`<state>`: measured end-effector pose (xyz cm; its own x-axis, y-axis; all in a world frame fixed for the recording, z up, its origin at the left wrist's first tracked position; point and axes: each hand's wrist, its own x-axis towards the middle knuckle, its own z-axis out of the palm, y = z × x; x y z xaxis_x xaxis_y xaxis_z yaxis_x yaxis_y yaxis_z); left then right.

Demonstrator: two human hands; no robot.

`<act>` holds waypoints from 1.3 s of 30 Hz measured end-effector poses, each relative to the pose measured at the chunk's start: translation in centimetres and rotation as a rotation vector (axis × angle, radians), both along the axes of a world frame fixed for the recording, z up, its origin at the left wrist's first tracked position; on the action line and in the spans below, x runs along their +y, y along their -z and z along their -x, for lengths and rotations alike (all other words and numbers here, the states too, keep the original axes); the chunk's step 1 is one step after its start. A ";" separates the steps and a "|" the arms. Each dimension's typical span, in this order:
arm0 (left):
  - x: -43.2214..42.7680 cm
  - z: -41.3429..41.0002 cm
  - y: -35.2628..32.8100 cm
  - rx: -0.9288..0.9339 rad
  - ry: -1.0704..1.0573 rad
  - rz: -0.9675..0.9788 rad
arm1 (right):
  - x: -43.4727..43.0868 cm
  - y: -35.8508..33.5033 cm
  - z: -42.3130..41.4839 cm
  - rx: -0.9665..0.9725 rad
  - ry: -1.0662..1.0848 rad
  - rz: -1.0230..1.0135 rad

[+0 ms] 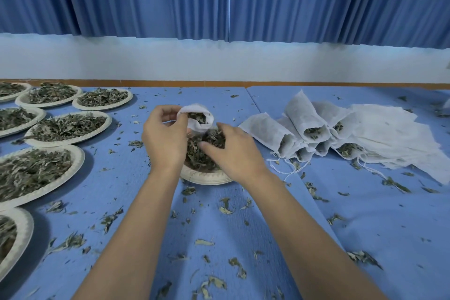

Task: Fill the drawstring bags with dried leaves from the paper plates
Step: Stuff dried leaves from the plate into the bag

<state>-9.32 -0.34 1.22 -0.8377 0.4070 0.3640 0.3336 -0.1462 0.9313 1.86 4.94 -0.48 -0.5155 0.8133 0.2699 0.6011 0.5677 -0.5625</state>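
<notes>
My left hand (164, 137) holds a white drawstring bag (198, 115) by its rim, mouth open and tilted toward me, with dried leaves visible inside. Directly below it sits a paper plate (207, 176) of dried leaves (197, 156), mostly covered by my hands. My right hand (233, 151) rests on that pile with its fingers closed around a clump of leaves, just under the bag's mouth.
Several leaf-filled paper plates (68, 128) line the left of the blue table (219, 226). Filled bags (304, 126) lie in a heap at right beside a stack of flat empty bags (389, 134). Loose leaf bits are scattered all over the table.
</notes>
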 end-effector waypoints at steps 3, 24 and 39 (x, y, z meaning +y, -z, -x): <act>-0.1 0.3 -0.2 -0.084 0.047 -0.050 | -0.5 0.5 0.7 -0.177 -0.086 0.030; -0.6 0.2 -0.8 -0.277 0.097 -0.217 | 0.7 -0.5 0.9 -0.360 -0.256 -0.136; -1.1 0.6 -1.3 -0.161 -0.059 -0.229 | -0.4 -0.8 0.8 -0.171 -0.124 -0.113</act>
<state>-9.88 -1.46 2.48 -0.9122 0.2780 0.3010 0.1981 -0.3437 0.9179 1.08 4.55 0.34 -0.6555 0.7105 0.2561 0.6041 0.6967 -0.3868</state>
